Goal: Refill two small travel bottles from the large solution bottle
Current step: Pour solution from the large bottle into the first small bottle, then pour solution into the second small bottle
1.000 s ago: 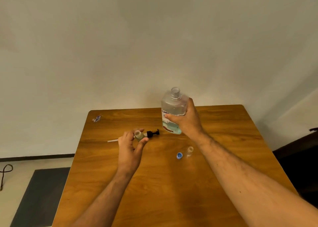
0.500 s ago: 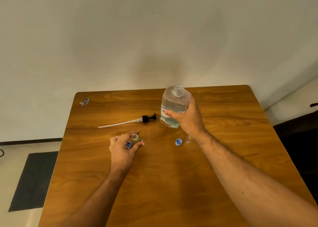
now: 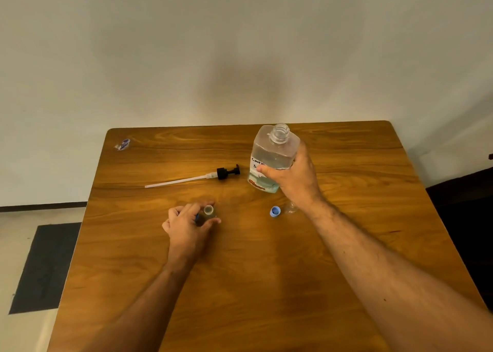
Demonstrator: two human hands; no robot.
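Right hand (image 3: 292,177) grasps large solution bottle (image 3: 272,157), uncapped, far right on table (image 3: 266,271). Left hand (image 3: 186,225) grips small travel bottle (image 3: 208,213), open, centre-left. Second small bottle (image 3: 291,208) beside blue cap (image 3: 275,211). Pump (image 3: 202,177) lies far left.

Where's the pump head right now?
The pump lies on the table, mid-left, just left of the large bottle, beyond the left hand.

Plenty of bare table (image 3: 240,298) near the front. Farther back, in the way: pump (image 3: 197,177), big bottle (image 3: 272,159), blue cap (image 3: 275,211), small wrapper (image 3: 123,144) at the far left corner.
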